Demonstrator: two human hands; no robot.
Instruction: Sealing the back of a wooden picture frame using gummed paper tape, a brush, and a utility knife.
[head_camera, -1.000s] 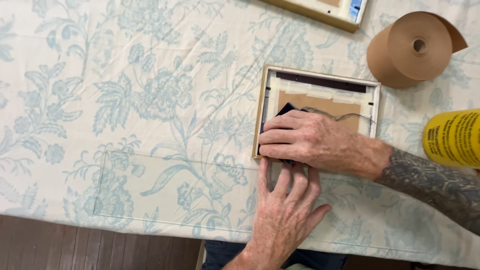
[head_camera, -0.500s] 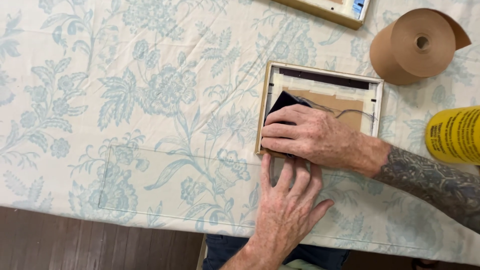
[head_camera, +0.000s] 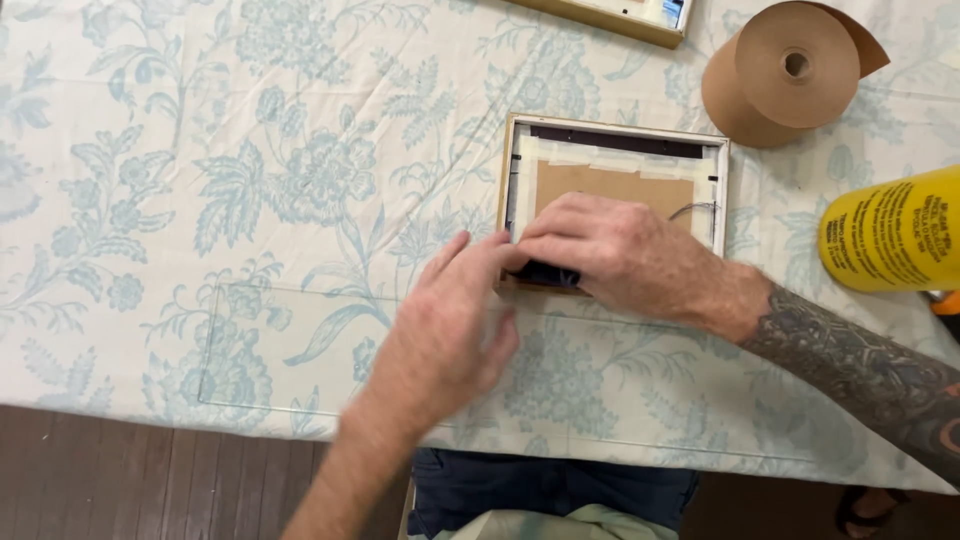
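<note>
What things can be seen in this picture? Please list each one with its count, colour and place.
picture frame: 1, pale wood, lying face down at table centre, brown backing board taped in with pale tape, a thin wire at its right side
second frame: 1, gold-brown, top edge, mostly cut off
paper tape roll: 1, brown, top right
can: 1, yellow, lying at right edge
clear sheet: 1, transparent, flat on the cloth at the near edge
tablecloth: 1, white with pale blue flowers, covering the table
floor: dark wood, bottom
left hand: 1, flat at the frame's lower left corner
right hand: 1, pressing on the frame's lower part, tattooed forearm
</note>
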